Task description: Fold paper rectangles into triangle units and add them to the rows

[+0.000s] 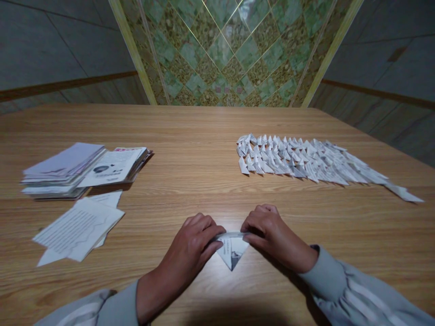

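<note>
A small sheet of printed paper folded to a triangle (233,251) sits between my two hands near the front of the table, its point toward me. My left hand (200,240) pinches its left corner between thumb and fingers. At the opposite corner, the thumb and fingers of my right hand (268,231) grip the paper along its folded far edge. Grey print and part of a dark picture show on the triangle's face. The fingers hide both of its corners.
Rows of folded paper pieces (288,158) stand at the back right of the wooden table (190,158). On the left lie stacked papers (64,167), with a printed stack (113,167) against them. Several loose printed sheets (81,226) lie closer to me. A tiled wall (231,54) rises behind.
</note>
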{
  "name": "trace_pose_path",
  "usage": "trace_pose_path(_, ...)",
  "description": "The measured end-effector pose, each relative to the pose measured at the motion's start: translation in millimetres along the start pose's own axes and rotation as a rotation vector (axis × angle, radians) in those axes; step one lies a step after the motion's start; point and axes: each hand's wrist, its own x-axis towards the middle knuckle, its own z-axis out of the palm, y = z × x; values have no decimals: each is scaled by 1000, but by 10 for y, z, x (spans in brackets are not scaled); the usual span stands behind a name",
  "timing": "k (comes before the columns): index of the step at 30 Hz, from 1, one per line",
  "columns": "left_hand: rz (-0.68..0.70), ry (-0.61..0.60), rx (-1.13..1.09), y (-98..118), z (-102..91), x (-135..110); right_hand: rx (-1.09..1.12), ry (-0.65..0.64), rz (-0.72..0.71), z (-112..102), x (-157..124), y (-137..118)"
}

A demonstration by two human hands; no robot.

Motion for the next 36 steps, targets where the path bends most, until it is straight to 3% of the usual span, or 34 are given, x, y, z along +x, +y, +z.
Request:
trace_pose_path(11, 36, 22, -17, 22, -13, 7, -41, 84, -53, 142, -12, -135)
trace_pose_path(21, 169, 106, 104, -36, -49, -8, -251, 153, -251, 165, 10, -153)
trace_pose_path(26, 239, 106, 206, -25, -72, -34, -320, 144, -306, 133, -8, -156)
trace_pose_path(36, 345, 128, 274, -30, -162, -131, -432, 53, -280, 74, -91, -253)
